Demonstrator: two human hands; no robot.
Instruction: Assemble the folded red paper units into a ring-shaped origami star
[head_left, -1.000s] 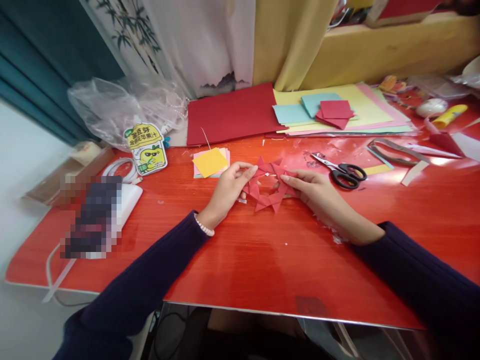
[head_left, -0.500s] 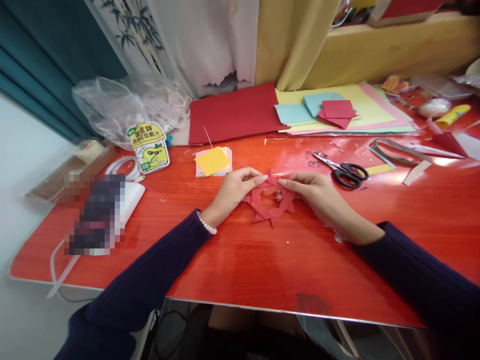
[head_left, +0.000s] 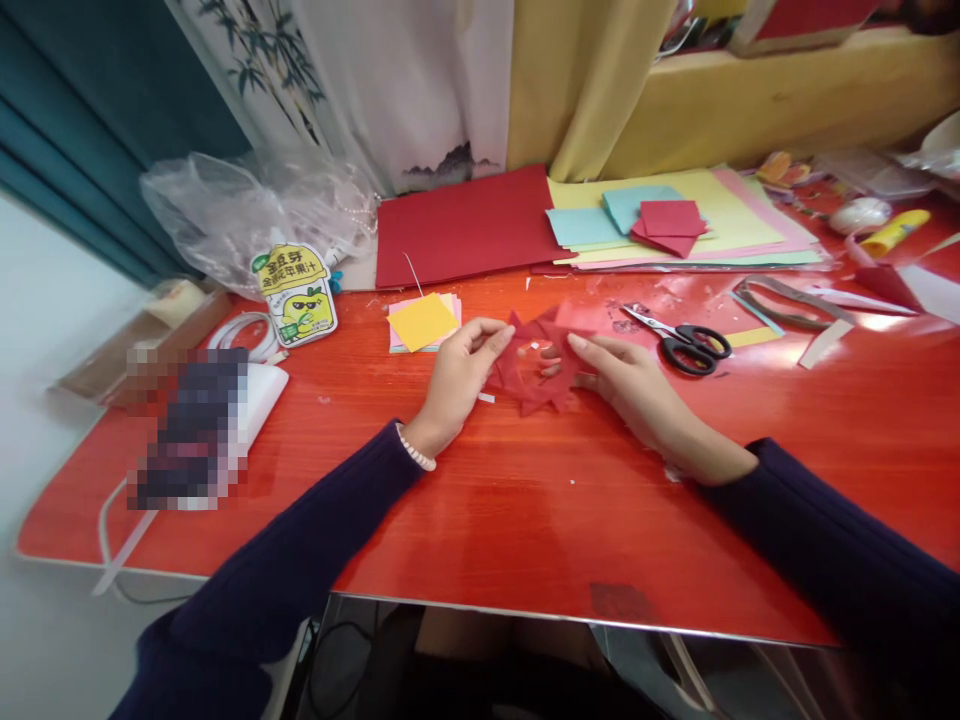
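left hand (head_left: pixel 457 380) — right hand (head_left: pixel 630 385) | both pinch red paper star (head_left: pixel 534 370)

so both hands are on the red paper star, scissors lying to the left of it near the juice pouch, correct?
Not quite. The head view shows the scissors lying to the right of the red paper star, beyond the right hand. The juice pouch is on the opposite side, left of the left hand. Both hands do grip the star.

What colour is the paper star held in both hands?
Red, seen in the head view: the star between left hand and right hand.
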